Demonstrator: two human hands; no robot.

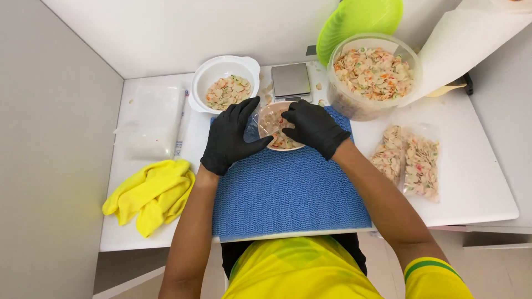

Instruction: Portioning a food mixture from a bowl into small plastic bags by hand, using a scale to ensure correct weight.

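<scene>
Clear plastic bag [270, 123], part-filled with coloured crackers: light, limp, slippery, contents brittle. Held over small bowl [288, 145] on blue mat [288, 194]; mouth pinched by left hand [230, 138] and right hand [315, 126]. Best gripped at rim.

Two black-gloved hands, left [230, 138] and right [313, 126]. One small bowl [282, 141] between them, one white bowl [224, 83], one big clear tub [372, 75], all with pale snack pieces. Two filled bags [388, 154] [422, 167], one stack of empty bags [152, 122], one scale [291, 81], one green lid [357, 22], one yellow cloth [151, 195], one blue mat [288, 191], one paper roll [465, 44].
</scene>
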